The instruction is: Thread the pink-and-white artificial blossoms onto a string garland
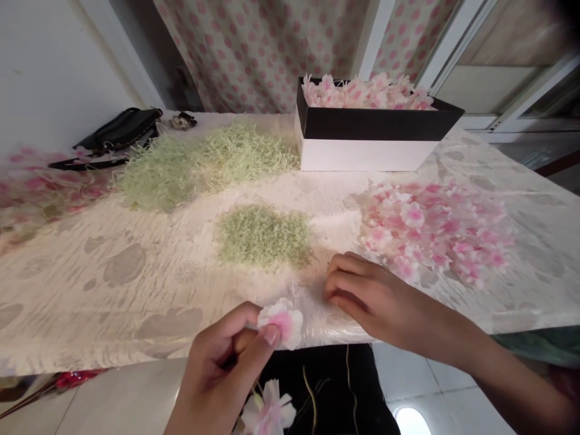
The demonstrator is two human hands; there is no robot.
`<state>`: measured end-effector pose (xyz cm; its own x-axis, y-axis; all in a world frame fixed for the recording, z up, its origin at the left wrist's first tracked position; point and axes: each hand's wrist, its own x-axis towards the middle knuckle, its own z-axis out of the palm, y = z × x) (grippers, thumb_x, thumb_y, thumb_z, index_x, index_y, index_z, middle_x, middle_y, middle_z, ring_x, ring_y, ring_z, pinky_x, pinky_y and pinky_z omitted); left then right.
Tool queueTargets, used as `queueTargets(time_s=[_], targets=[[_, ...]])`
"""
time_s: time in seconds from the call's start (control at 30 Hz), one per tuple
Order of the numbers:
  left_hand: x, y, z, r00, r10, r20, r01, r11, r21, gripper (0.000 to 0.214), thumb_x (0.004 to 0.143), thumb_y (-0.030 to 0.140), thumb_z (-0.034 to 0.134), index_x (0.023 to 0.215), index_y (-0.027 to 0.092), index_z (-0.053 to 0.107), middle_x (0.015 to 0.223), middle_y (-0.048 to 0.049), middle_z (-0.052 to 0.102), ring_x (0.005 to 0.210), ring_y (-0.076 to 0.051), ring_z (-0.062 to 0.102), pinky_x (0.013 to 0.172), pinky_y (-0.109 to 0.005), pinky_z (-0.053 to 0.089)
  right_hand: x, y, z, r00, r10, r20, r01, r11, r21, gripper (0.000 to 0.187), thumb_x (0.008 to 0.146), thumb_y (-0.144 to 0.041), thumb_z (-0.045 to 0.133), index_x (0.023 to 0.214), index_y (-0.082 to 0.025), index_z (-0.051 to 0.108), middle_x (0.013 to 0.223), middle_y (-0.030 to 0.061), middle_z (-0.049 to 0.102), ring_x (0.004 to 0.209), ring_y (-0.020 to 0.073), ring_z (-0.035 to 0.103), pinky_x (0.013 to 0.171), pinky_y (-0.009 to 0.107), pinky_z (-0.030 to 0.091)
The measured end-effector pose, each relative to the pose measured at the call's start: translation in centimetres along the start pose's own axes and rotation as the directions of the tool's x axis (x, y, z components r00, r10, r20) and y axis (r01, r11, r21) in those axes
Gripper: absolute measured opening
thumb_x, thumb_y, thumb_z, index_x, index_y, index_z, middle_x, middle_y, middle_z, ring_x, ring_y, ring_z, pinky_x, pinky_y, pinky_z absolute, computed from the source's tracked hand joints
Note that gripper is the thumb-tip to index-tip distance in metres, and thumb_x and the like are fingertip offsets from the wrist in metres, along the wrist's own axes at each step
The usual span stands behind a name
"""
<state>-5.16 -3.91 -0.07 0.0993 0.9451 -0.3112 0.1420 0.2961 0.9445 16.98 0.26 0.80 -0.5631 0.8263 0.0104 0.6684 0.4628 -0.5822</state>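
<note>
Fingers point(267, 334) of the left hand point(217, 368) pinch one pink flower point(281, 325); right hand point(362, 296) curls on the table point(136, 290), hold unclear.

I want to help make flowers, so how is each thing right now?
left hand, pinching one flower with thumb and fingers.
flower, held at the table near edge, petals open.
right hand, fingers curled down on the table; grip unclear.
box, open, filled with pink petals.
petal pile, loose, spread on the table.
green heap, loose on the table.
black bag, lying flat at the far corner.
</note>
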Motion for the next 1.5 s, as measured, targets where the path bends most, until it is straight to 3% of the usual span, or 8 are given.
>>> queueTargets(time_s=[0.27,0.5,0.8,1.03,1.17,1.3,1.4,1.5], targets=[[-0.2,0.6,1.0,0.999,0.019,0.044,-0.022,0.998,0.057,0.04,0.088,0.035,0.049,0.063,0.023,0.02,0.057,0.008,0.014,0.051,-0.011,0.014,0.049,-0.027,0.015,-0.9,-0.4,0.4,1.0,-0.013,0.017,0.014,0.998,-0.059,0.016,0.093,-0.007,0.046,0.086,-0.017,0.054,0.097,0.0059,0.052,0.094,0.0194,0.051,0.081,0.034,0.045],[-0.5,0.7,1.8,0.996,0.058,0.07,-0.064,0.993,0.096,0.036,0.09,0.034,0.047,0.062,0.022,0.029,0.055,0.0087,0.014,0.05,-0.011,0.013,0.047,-0.027,0.011,-1.0,-0.1,0.4,0.966,0.055,-0.254,0.018,0.961,0.277,0.011,0.091,-0.011,0.051,0.086,-0.02,0.054,0.08,0.0006,0.061,0.072,0.0131,0.058,0.064,0.027,0.046],[-0.6,1.0,2.7,0.99,0.129,0.049,-0.135,0.98,0.144,0.033,0.091,0.033,0.047,0.062,0.021,0.036,0.053,0.0092,0.014,0.047,-0.01,0.014,0.045,-0.026,0.013,-1.5,-0.7,-0.2,0.931,0.148,-0.333,0.081,0.806,0.587,0.012,0.084,-0.012,0.063,0.081,-0.023,0.067,0.079,0.0004,0.065,0.073,0.0128,0.062,0.064,0.025,0.05],[-0.6,1.2,3.6,0.98,0.171,0.106,-0.187,0.968,0.167,0.029,0.091,0.03,0.046,0.063,0.021,0.041,0.048,0.0099,0.021,0.044,-0.009,0.019,0.043,-0.025,0.013,-2.1,-1.9,1.4,0.971,0.052,-0.234,0.108,0.779,0.618,0.016,0.078,-0.006,0.069,0.079,-0.021,0.067,0.109,0.0031,0.062,0.101,0.0149,0.063,0.087,0.027,0.05],[-0.6,0.9,3.5,0.97,0.185,0.156,-0.208,0.967,0.149,0.029,0.092,0.028,0.046,0.064,0.021,0.044,0.049,0.0099,0.019,0.043,-0.009,0.019,0.042,-0.024,0.015,-1.8,-2.3,2.1,0.966,0.076,-0.247,0.111,0.743,0.661,0.019,0.076,-0.001,0.064,0.076,-0.02,0.064,0.086,0.0012,0.068,0.076,0.0118,0.066,0.069,0.024,0.052],[-0.2,0.1,2.9,0.937,0.241,0.251,-0.291,0.939,0.185,0.025,0.094,0.026,0.045,0.07,0.021,0.049,0.05,0.0095,0.021,0.042,-0.009,0.021,0.04,-0.023,0.016,-1.8,-2.2,2.2,0.967,0.088,-0.238,0.088,0.764,0.639,0.02,0.074,0.0,0.061,0.072,-0.02,0.06,0.081,-0.0001,0.066,0.071,0.0112,0.064,0.065,0.023,0.05],[0.1,-0.4,2.5,0.899,0.304,0.316,-0.393,0.877,0.275,0.023,0.096,0.022,0.044,0.073,0.021,0.048,0.051,0.0092,0.025,0.041,-0.008,0.027,0.04,-0.022,0.02,-2.1,-2.2,2.0,0.978,0.145,-0.151,-0.004,0.732,0.681,0.019,0.077,-0.003,0.059,0.073,-0.021,0.053,0.078,-0.0015,0.062,0.072,0.011,0.062,0.066,0.023,0.05],[0.1,-0.4,2.4,0.873,0.35,0.34,-0.464,0.812,0.355,0.019,0.096,0.019,0.044,0.078,0.021,0.049,0.055,0.0085,0.031,0.044,-0.008,0.032,0.044,-0.021,0.026,-2.2,-2.2,1.8,0.983,0.182,-0.033,-0.103,0.689,0.717,0.012,0.085,-0.012,0.058,0.09,-0.023,0.053,0.078,-0.0027,0.059,0.072,0.0111,0.059,0.067,0.023,0.05]])
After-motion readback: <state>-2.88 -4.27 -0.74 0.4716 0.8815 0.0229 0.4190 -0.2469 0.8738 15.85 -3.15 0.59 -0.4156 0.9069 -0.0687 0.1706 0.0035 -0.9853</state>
